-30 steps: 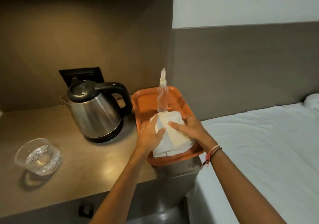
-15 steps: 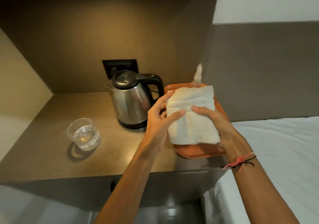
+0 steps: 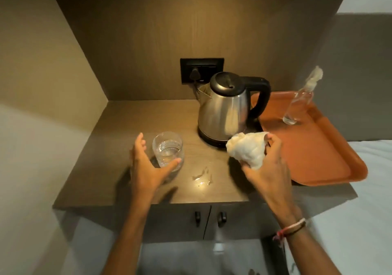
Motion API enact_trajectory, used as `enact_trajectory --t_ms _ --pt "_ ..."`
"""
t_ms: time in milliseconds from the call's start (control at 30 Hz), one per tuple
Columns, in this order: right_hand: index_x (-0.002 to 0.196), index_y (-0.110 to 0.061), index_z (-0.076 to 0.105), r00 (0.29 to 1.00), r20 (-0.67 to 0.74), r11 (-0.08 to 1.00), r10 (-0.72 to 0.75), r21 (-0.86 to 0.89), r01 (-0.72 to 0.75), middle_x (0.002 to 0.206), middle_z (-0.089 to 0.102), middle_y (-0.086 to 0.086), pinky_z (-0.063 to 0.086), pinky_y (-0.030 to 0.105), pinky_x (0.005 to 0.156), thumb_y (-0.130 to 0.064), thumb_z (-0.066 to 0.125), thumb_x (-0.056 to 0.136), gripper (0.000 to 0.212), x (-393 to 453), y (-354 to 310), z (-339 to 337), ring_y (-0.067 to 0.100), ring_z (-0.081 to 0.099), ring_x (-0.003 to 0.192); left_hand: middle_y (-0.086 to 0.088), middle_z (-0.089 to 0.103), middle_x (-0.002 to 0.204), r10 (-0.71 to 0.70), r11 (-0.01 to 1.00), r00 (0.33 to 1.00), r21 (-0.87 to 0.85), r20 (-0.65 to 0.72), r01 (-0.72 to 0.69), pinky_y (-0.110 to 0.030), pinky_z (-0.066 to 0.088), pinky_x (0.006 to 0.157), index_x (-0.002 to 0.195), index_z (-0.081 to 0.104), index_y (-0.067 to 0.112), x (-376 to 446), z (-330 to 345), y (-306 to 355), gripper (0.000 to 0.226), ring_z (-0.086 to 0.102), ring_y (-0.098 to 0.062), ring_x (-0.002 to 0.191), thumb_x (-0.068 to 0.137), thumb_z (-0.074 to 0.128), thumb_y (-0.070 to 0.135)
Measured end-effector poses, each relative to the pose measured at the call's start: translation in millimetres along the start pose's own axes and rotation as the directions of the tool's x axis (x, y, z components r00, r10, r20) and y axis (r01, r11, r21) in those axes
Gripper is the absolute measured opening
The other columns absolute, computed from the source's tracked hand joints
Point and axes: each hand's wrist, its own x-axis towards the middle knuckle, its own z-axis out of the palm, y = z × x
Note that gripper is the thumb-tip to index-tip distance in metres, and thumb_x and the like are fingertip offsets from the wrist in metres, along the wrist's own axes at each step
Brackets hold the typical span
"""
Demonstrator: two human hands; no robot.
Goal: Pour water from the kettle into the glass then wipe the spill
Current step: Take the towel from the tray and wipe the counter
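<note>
Both hands hover over the counter: the left hand is spread wide, fingers curved around the glass, thumb tip at its base; the right hand grips a bunched white cloth. An orange tray carries a clear bottle. Beside it stands the steel kettle, lid closed. The glass holds water. A small spill glistens between the hands.

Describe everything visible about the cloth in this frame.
The cloth is white and soft, like a small towel, bunched into a loose wad rather than folded. The right hand grips it from below and behind, fingers wrapped round its lower edge, holding it above the counter. It hangs in front of the kettle base, beside the tray, and to the right of the spill, which it does not yet touch.
</note>
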Motion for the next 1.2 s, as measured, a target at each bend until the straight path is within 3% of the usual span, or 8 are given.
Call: enact_trajectory --t_ms 167,267,433,633,800,967,1100,1200 --pt "0.139 -0.011 0.043 0.997 0.045 0.960 -0.066 -0.269 0.076 0.128 0.068 0.018 0.038 0.055 0.116 -0.030 0.088 0.070 0.085 -10 17 51 0.041 0.064 0.118 -0.006 0.062 0.140 -0.038 0.981 0.995 -0.184 0.088 0.054 -0.041 0.056 0.102 0.149 0.044 0.020 20 32 -28 0.115 0.062 -0.026 0.127 0.050 0.099 0.039" --pt "0.140 -0.024 0.052 0.988 0.123 0.905 -0.090 -0.404 0.133 0.146 0.056 0.003 0.032 0.048 0.123 -0.061 0.042 0.092 0.062 -12 30 67 0.030 0.051 0.136 -0.005 0.070 0.125 -0.005 0.971 0.999 -0.239 0.042 0.014 -0.028 0.058 0.090 0.135 0.058 0.015 26 35 -33 0.089 0.068 -0.022 0.113 0.056 0.099 0.022" --pt "0.140 -0.015 0.048 0.993 -0.119 0.971 0.026 -0.233 -0.054 0.154 0.050 0.014 0.033 0.058 0.120 -0.035 0.048 0.074 0.068 -43 -15 101 0.037 0.041 0.144 0.001 0.067 0.120 0.019 0.964 1.000 -0.267 0.019 -0.013 -0.011 0.052 0.077 0.137 0.058 0.012 28 -7 -35 0.088 0.064 -0.002 0.098 0.059 0.097 0.016" --pt "0.137 -0.023 0.050 0.991 0.113 0.996 -0.076 -0.048 0.081 0.158 0.045 0.005 0.024 0.054 0.124 -0.020 0.049 0.066 0.071 -45 -90 169 0.032 0.034 0.149 -0.001 0.070 0.113 0.000 0.928 0.999 -0.373 -0.049 -0.019 -0.004 0.055 0.069 0.133 0.062 0.012 31 -79 -32 0.085 0.069 0.004 0.087 0.056 0.096 0.002" --pt "0.126 -0.023 0.063 0.699 0.504 0.860 -0.507 0.242 0.450 0.145 0.062 0.001 0.027 0.047 0.122 -0.029 0.056 0.077 0.050 -35 -113 193 0.020 0.047 0.139 -0.003 0.074 0.106 0.072 0.940 0.990 -0.323 -0.122 -0.108 -0.008 0.057 0.072 0.127 0.066 0.012 35 -109 -29 0.081 0.072 -0.003 0.087 0.052 0.098 0.012" --pt "0.118 -0.015 0.075 0.479 0.692 0.834 -0.540 0.362 0.417 0.132 0.073 0.006 0.022 0.026 0.120 -0.028 0.056 0.070 0.053 -29 -81 147 0.015 0.059 0.131 -0.002 0.072 0.107 0.069 0.932 0.992 -0.347 -0.107 -0.103 -0.008 0.057 0.072 0.125 0.066 0.015 34 -100 -29 0.078 0.071 -0.007 0.089 0.053 0.098 0.010" --pt "0.110 -0.011 0.079 0.565 0.685 0.887 -0.460 0.379 0.262 0.120 0.076 -0.005 0.023 0.020 0.123 -0.030 0.049 0.061 0.060 -19 -29 84 -0.002 0.061 0.123 0.005 0.070 0.108 0.041 0.931 0.999 -0.362 -0.024 -0.047 -0.007 0.055 0.070 0.126 0.064 0.016 25 -65 -30 0.080 0.069 0.011 0.086 0.054 0.097 0.007" --pt "0.098 -0.010 0.081 0.674 0.650 0.935 -0.351 0.283 0.214 0.103 0.075 -0.018 0.032 0.014 0.116 -0.019 0.054 0.061 0.047 -6 5 36 -0.020 0.055 0.114 -0.001 0.070 0.118 0.030 0.926 0.997 -0.378 0.074 0.000 -0.011 0.057 0.069 0.128 0.063 0.018 18 -32 -34 0.082 0.071 -0.006 0.097 0.055 0.098 0.008"
